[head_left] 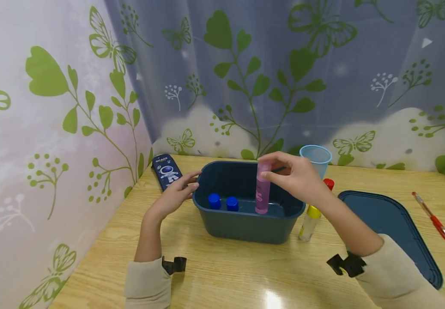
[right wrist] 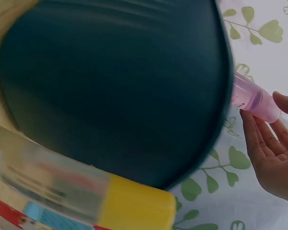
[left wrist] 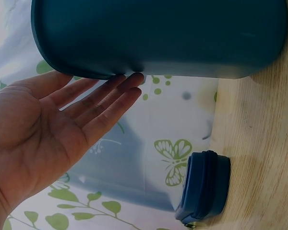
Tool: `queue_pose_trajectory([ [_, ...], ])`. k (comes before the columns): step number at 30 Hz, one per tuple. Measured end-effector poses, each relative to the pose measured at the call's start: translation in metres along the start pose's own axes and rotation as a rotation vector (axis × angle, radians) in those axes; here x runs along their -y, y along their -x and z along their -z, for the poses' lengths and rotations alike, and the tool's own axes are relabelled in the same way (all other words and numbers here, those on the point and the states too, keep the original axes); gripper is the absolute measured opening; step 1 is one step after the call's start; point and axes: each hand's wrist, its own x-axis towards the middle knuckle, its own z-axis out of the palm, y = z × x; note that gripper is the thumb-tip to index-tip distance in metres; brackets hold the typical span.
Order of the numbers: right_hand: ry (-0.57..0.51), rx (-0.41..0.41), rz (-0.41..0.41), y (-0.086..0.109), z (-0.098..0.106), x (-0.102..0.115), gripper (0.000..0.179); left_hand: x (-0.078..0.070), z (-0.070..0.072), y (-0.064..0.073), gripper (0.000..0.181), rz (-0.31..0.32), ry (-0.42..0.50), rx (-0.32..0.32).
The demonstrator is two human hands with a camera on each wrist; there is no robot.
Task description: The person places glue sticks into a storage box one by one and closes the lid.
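A dark teal plastic bin stands on the wooden table. My right hand pinches a slim pink translucent bottle near its top, upright, with its lower part inside the bin. In the right wrist view the bottle shows above the bin's rim, between thumb and fingers. My left hand touches the bin's left end; in the left wrist view its fingers are extended, tips against the bin's outer wall. Inside the bin are two blue caps; whatever is below them is hidden by the front wall.
A yellow-capped clear bottle stands right of the bin, with a red cap and a light blue cup behind. Farther right lie a dark lid and a red pen. An astronaut pencil case lies back left.
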Motion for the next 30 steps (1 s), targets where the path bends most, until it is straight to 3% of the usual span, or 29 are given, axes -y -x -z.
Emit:
queue_pose_trajectory([
  [12,-0.062,0.052,-0.008,0.003,-0.02,-0.02,0.031,0.001,0.001,0.0,0.046,-0.005,0.006,0.005],
  [20,-0.037,0.077,-0.061,0.007,-0.03,-0.03,0.03,0.001,0.001,0.001,0.048,-0.052,-0.023,0.009],
  [30,-0.005,0.151,-0.041,0.007,-0.037,-0.04,0.029,0.002,0.0,0.0,0.044,-0.007,0.014,0.002],
])
